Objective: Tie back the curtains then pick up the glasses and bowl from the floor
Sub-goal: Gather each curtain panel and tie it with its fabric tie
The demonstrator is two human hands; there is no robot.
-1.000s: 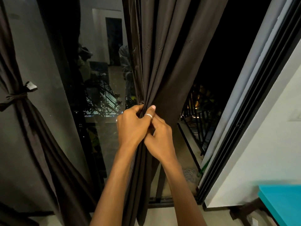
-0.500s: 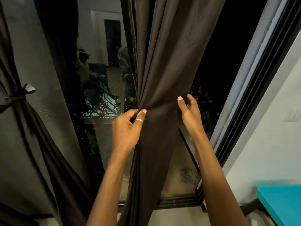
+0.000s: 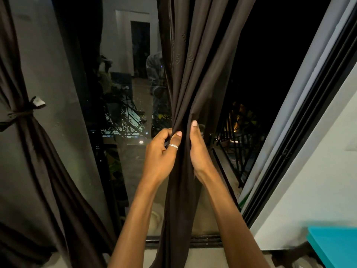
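Note:
A dark brown curtain (image 3: 195,60) hangs in the middle of the view in front of a glass door. My left hand (image 3: 161,153), with a silver ring on the thumb, grips the gathered folds from the left. From the right, my right hand (image 3: 199,149) holds the same bunch with its thumb up against the cloth. A second dark curtain (image 3: 38,161) at the left is bound at its waist with a knotted band (image 3: 20,114). No glasses or bowl are in view.
The glass door (image 3: 127,93) reflects a lit room; beyond it are balcony railings (image 3: 237,144) in the dark. A black sliding door frame (image 3: 301,144) and a white wall (image 3: 316,190) stand at the right. A turquoise tabletop corner (image 3: 336,246) juts in at the bottom right.
My right hand, spread out at the curtain's right edge half a second ago, has swept left and brought the cloth together next to my left hand. The curtain is now a narrower bunch.

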